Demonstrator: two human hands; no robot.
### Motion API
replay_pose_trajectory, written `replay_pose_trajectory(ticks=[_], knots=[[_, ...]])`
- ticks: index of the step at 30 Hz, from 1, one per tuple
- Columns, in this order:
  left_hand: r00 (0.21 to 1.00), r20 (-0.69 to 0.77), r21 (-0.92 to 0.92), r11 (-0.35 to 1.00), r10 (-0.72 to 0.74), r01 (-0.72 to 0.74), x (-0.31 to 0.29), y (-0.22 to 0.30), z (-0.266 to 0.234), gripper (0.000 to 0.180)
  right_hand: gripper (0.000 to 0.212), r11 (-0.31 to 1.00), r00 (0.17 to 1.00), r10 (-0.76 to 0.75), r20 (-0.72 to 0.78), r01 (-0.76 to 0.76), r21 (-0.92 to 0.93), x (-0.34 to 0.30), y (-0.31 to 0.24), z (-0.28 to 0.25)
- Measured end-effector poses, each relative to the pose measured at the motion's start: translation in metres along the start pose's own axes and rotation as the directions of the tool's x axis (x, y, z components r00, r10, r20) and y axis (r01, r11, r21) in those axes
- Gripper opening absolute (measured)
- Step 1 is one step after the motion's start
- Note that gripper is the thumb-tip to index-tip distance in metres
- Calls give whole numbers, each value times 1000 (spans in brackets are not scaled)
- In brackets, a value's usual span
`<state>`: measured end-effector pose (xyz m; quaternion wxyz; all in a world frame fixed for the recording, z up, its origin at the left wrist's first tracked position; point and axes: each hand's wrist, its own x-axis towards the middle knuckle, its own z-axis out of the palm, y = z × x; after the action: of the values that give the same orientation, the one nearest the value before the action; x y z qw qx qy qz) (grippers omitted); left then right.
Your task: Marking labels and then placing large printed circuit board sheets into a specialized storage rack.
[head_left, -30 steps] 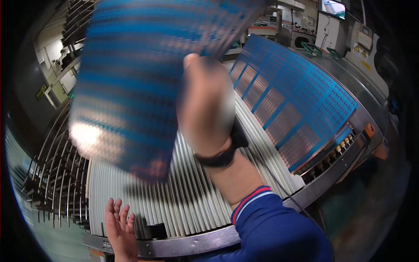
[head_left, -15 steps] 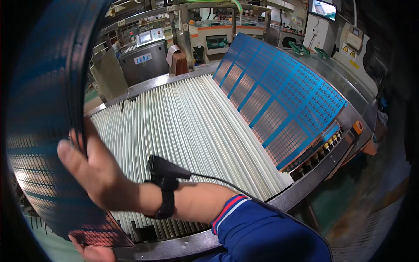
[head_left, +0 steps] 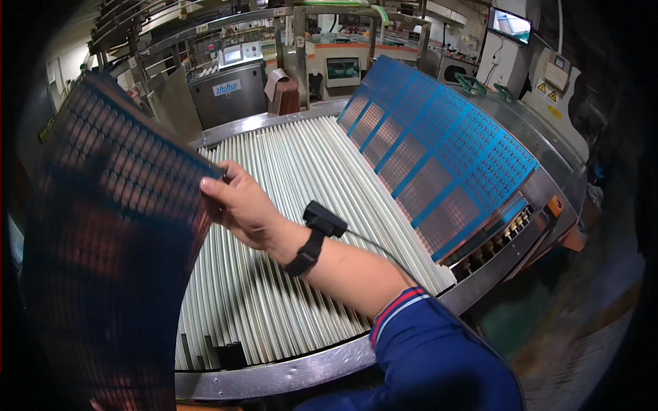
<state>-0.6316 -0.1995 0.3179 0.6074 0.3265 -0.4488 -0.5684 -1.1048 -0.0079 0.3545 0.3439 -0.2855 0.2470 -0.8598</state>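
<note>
A large, thin circuit board panel (head_left: 130,226) with copper and dark blue patterning stands on its edge at the left, bowed along its upper side. My right hand (head_left: 241,205) pinches its upper right corner, thumb on the near face and fingers behind. At the bottom edge of the picture, my left hand (head_left: 195,408) shows only as a strip of skin by the panel's lower edge; the panel hides most of it. Under my right forearm lies a bed of pale, close-set rollers (head_left: 295,185). Another blue and copper panel (head_left: 439,151) lies across the rollers' right side.
A metal frame (head_left: 288,382) borders the roller bed. Yellow-tipped fittings (head_left: 514,229) line its right end. Behind stand a grey control cabinet (head_left: 229,96), a brown stack (head_left: 284,96) and a wall monitor (head_left: 510,25). A black wrist device (head_left: 324,218) trails a cable along my right arm.
The held panel has swung from nearly upright to leaning, its top coming lower. My right hand has moved right and up with its corner; my left hand has sunk mostly out of view.
</note>
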Motion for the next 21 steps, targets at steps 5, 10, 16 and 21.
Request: replay_pose_trajectory(ticks=[5, 10, 16, 21], knots=[[996, -72, 233, 972, 59, -41, 4, 1, -28, 67, 43, 872, 929, 319, 187, -210, -443, -26, -5, -40], [993, -80, 442, 896, 90, -46, 6, -6, -56, 67, 39, 782, 903, 361, 233, -157, -603, -36, 17, -70], [988, -62, 741, 670, 141, -49, 9, -9, -97, 66, 47, 694, 907, 385, 173, -161, -701, -45, 26, -74], [993, -3, 894, 444, 122, -52, 14, -23, -130, 66, 79, 775, 902, 310, 301, -57, -629, -47, 45, -85]])
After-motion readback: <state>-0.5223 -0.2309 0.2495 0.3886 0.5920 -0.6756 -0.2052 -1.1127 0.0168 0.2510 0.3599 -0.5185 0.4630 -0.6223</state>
